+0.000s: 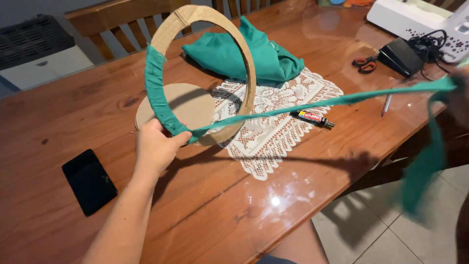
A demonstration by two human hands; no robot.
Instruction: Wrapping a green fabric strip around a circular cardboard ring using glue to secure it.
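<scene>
My left hand [155,146] grips the lower left of a large cardboard ring [246,58], held upright above the wooden table [58,102]. The ring's left side is wrapped in green fabric. From the wrapped part a long green fabric strip [312,105] runs taut to the right. My right hand [457,100], blurred at the frame's right edge, holds the strip's far end, and the loose tail hangs down past the table edge.
A cardboard disc [188,105] and a white lace doily [273,127] lie under the ring. Folded green cloth [244,54] sits behind. A glue tube [312,118], pen [386,104], scissors [364,63], foot pedal [400,56], sewing machine [415,17] and black phone [89,181] are on the table.
</scene>
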